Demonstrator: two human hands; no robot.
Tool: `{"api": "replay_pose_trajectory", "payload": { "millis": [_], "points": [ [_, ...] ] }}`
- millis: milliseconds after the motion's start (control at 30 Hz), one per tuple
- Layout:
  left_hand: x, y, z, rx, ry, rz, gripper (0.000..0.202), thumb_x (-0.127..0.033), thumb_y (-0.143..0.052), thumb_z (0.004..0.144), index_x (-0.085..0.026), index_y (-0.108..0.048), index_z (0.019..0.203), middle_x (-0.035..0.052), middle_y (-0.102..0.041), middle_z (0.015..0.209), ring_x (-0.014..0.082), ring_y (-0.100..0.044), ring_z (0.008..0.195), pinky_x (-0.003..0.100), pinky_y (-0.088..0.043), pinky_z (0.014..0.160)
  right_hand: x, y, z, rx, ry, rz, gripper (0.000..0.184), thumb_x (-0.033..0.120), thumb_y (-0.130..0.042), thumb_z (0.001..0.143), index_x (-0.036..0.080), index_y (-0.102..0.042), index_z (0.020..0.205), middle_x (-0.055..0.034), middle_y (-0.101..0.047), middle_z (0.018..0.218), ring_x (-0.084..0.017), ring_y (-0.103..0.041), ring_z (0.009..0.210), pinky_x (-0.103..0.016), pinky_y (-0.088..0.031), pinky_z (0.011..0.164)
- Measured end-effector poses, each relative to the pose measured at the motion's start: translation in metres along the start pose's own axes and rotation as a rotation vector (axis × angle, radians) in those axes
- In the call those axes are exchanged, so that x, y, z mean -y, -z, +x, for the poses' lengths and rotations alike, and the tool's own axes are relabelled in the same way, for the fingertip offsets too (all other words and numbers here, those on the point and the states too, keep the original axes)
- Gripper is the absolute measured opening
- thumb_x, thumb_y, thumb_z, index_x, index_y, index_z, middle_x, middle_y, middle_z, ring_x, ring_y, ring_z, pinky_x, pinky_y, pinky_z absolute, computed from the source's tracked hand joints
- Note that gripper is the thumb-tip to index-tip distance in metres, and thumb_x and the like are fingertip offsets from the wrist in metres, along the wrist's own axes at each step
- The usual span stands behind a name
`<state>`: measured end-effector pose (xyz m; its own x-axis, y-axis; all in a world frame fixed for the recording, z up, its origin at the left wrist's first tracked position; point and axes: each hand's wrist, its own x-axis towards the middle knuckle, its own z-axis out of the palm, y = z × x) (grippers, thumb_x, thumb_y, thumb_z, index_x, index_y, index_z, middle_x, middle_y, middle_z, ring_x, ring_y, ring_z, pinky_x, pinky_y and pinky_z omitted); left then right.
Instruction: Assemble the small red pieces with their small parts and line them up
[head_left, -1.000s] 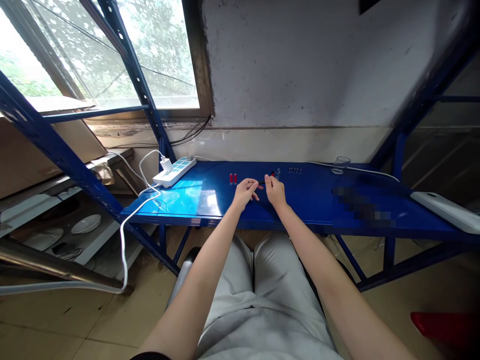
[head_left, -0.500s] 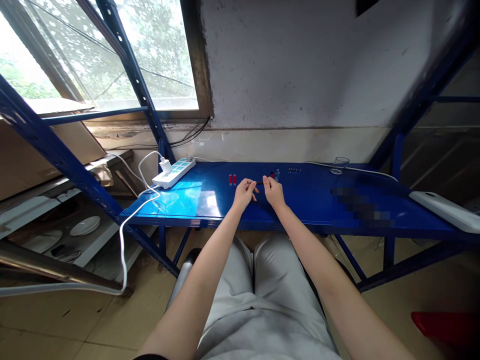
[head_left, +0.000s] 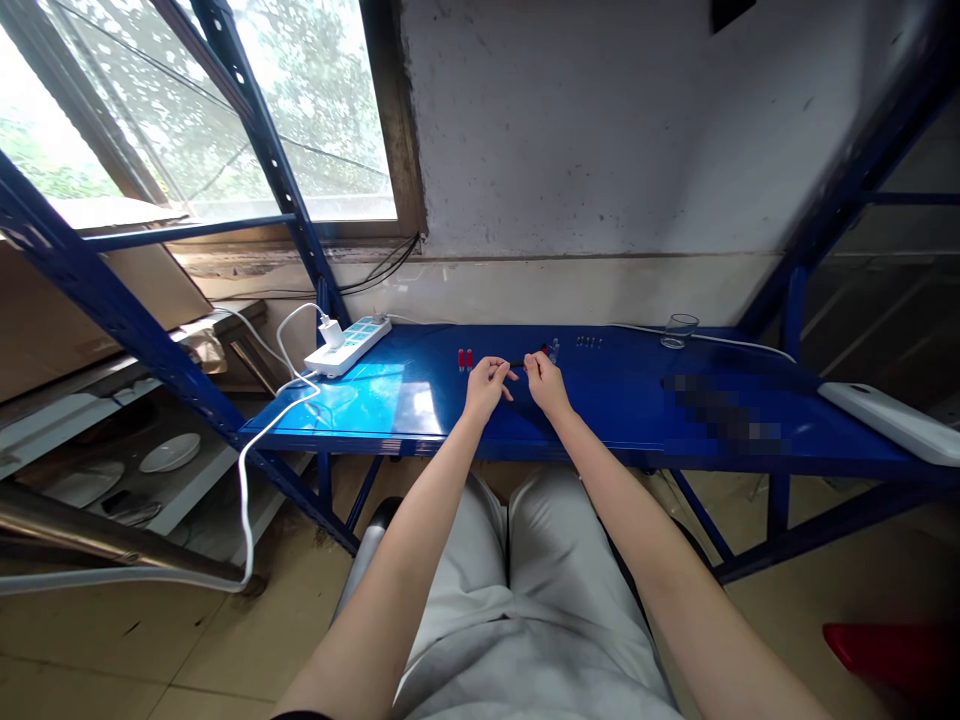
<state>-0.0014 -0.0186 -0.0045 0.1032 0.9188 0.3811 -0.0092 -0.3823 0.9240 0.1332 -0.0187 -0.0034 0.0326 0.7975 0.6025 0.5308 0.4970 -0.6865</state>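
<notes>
While the two hands come close together over the counter, a dark slim piece bridges the small gap between them. It lies level or nearly so, between the counter's front and back edges and nearer its left end than its right. The left hand has a narrow grip, thumb and forefinger pinching one end of the piece, with the other fingers loosely spread below. The right hand pinches the opposite end between thumb and curled fingers, and hides much of it; what the piece is cannot be told.

Just beyond the right hand, toward the back edge, sit a small red part and a small clear part, too little to make out well. To the left of the left hand, two red cylinders stand side by side. Farther right, near the back edge, a row of tiny pieces is set out. A clear glass is close to the back right corner, and a white power strip with a plug in it lies by the back left corner. A white case rests at the right end.
</notes>
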Motion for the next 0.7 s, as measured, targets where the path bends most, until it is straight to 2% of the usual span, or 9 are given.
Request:
{"api": "replay_pose_trajectory", "payload": {
  "millis": [200,433,700],
  "points": [
    [0.0005,-0.0005,0.0005,-0.022,0.039,0.018,0.03,-0.046,-0.048,0.083,-0.016,-0.05,0.087,0.0006,-0.064,0.07,0.0046,-0.05,0.037,0.017,-0.039,0.04,0.0016,-0.0004,-0.0012,0.003,0.007,0.012,0.038,0.052,-0.028,0.09,0.022,-0.041,0.07,0.0018,-0.042,0.057,-0.012,-0.041,0.049,-0.026,-0.028,0.051],
    [0.001,-0.0009,0.0014,0.002,0.057,0.025,0.028,-0.043,-0.039,0.088,-0.018,-0.046,0.077,-0.0049,-0.051,0.059,0.0037,-0.046,0.036,0.015,-0.035,0.038,0.0021,-0.0013,-0.002,0.024,0.026,0.003,0.04,0.054,-0.028,0.089,0.022,-0.04,0.07,0.0022,-0.04,0.056,-0.012,-0.039,0.049,-0.026,-0.027,0.05],
    [0.0033,-0.004,0.0009,-0.054,0.052,0.082,0.039,-0.05,-0.034,0.088,-0.018,-0.041,0.067,-0.004,-0.044,0.056,0.0046,-0.042,0.038,0.018,-0.036,0.04,0.005,-0.0021,-0.0029,0.045,0.014,0.022,0.04,0.054,-0.029,0.089,0.022,-0.039,0.068,0.0024,-0.038,0.055,-0.012,-0.037,0.047,-0.026,-0.026,0.048]
  ]
}}
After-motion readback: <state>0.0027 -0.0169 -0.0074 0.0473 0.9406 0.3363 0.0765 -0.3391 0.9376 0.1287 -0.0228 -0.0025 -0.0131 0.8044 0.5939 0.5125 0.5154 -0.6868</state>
